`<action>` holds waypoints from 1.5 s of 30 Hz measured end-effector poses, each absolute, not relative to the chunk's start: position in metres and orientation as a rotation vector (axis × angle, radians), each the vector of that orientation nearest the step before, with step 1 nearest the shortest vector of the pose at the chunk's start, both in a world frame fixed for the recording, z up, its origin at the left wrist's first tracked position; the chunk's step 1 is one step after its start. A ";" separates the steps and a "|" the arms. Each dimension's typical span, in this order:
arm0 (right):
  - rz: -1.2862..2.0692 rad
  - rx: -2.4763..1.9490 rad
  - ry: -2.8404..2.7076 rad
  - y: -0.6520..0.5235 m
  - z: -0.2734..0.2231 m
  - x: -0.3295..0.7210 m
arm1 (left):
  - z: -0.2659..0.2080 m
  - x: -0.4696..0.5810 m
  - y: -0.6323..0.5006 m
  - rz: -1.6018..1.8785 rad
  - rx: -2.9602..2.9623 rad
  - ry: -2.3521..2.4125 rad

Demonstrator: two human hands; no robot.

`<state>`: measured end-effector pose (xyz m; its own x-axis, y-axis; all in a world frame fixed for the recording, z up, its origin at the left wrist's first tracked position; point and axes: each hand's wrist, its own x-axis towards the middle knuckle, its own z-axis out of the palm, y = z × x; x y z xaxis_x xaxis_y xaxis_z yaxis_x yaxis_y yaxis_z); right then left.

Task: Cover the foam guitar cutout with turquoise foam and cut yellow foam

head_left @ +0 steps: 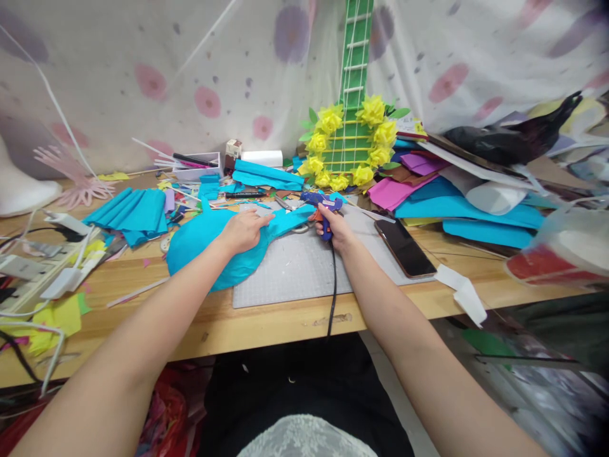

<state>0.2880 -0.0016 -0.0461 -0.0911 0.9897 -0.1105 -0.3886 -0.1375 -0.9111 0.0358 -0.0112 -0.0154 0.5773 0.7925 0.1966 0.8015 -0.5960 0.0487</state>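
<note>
My right hand (335, 230) grips the handle of a blue hot glue gun (326, 219); its nozzle points left and its black cord hangs down over the table edge. The gun is close to the narrow end of a guitar-like shape covered in bright blue paper (200, 244). On that shape, near where the wide body meets the neck, lies my left hand (243, 231), its index finger stretched toward the right and no object in it. Part of the shape is hidden under my left hand and forearm. Beneath its right part is a grey cutting mat (285, 276).
A green paper guitar neck with yellow flowers (352, 143) stands at the back. A phone (404, 247) lies on the mat's right side, before stacked coloured paper (457, 203). Pleated blue paper (130, 212) and a power strip (35, 270) are at left; a plastic cup (561, 254) is right.
</note>
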 end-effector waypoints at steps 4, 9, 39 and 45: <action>1.517 -0.947 -0.871 -0.002 -0.045 0.287 | -0.012 0.038 -0.011 -0.271 -2.766 -1.333; 1.502 -0.948 -0.858 -0.001 -0.045 0.287 | -0.007 0.037 -0.013 -0.519 -2.826 -1.328; 1.507 -0.986 -0.866 -0.003 -0.044 0.286 | 0.005 0.017 -0.009 -0.081 -2.710 -1.618; 1.514 -0.984 -0.872 -0.004 -0.043 0.285 | -0.001 0.012 -0.014 -0.285 -2.630 -1.594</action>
<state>0.2852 -0.0036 -0.0434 -0.0790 0.9881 -0.1319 -0.3815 -0.1522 -0.9117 0.0117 -0.0144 -0.0008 0.4505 0.8734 0.1848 0.8833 -0.4662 0.0500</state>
